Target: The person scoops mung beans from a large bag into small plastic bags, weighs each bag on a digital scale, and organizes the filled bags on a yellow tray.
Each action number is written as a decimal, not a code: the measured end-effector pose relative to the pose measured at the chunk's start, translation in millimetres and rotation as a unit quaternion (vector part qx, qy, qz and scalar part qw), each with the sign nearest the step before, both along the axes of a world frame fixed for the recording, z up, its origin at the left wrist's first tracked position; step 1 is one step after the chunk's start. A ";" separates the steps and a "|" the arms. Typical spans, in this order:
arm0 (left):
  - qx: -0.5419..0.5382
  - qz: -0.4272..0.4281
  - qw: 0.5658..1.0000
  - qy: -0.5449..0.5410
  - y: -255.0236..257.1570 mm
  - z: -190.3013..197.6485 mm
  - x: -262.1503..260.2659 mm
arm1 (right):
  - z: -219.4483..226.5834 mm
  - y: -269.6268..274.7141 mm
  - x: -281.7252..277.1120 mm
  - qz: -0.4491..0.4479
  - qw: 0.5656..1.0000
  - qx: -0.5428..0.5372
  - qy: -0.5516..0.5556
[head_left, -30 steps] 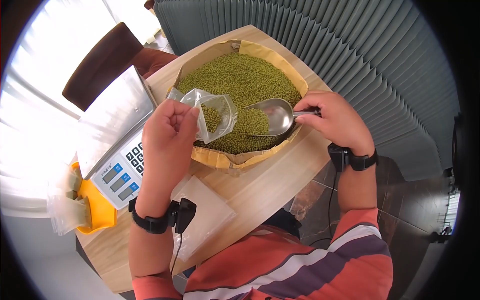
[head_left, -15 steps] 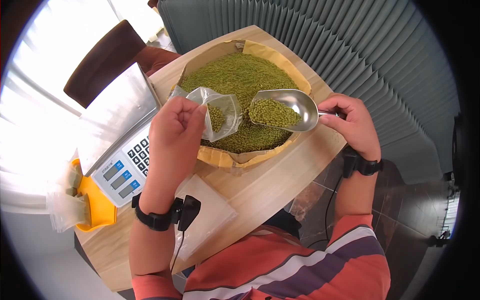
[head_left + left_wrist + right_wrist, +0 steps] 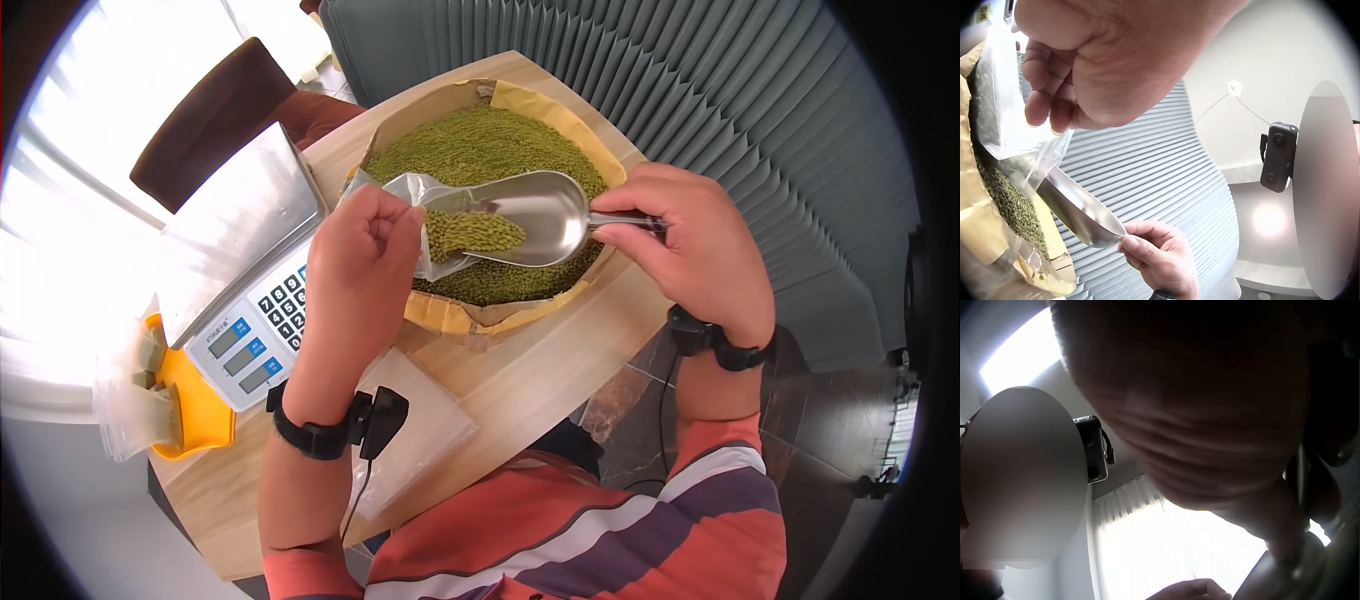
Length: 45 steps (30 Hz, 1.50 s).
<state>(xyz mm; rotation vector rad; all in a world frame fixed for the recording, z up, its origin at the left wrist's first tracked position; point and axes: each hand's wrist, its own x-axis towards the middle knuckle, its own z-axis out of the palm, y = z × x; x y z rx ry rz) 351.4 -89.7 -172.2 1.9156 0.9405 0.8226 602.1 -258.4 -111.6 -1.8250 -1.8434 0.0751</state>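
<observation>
In the head view my left hand point(image 3: 365, 255) pinches the rim of a clear plastic bag point(image 3: 1013, 119), which hangs over a large paper-lined sack point(image 3: 470, 318) of small green beans point(image 3: 480, 140). My right hand point(image 3: 690, 235) grips the handle of a metal scoop point(image 3: 555, 215). The scoop's front edge is inside the bag's mouth, and a heap of beans lies from the scoop toward the bag. In the left wrist view the scoop slopes down from the right hand's fingers into the bag opening. The right wrist view is mostly filled by the dark underside of my right hand.
A digital scale point(image 3: 235, 345) with a steel pan stands left of the sack. Beyond its near end is a yellow tray point(image 3: 205, 415) with filled bags. Flat clear bags point(image 3: 415, 430) lie on the wooden table point(image 3: 530, 370). A brown chair point(image 3: 215, 120) and a grey pleated screen point(image 3: 640, 90) stand behind.
The right hand lifted the loaded scoop out of the beans, drew it back right, then moved it left into the bag's mouth. Beans have slid toward the scoop's front. The left hand shifted slightly right.
</observation>
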 end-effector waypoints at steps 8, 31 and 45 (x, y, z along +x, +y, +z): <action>-0.008 -0.003 1.000 -0.003 1.6 -4.6 -2.8 | 8.0 -17.4 24.2 -0.103 0.994 -0.021 0.008; 0.100 0.019 0.994 0.032 -3.5 0.5 -4.2 | -66.4 96.7 -20.0 0.122 0.981 0.075 -0.132; 0.309 -0.005 0.941 0.138 -18.4 19.4 -16.3 | -60.3 107.9 -28.8 0.157 0.975 0.087 -0.130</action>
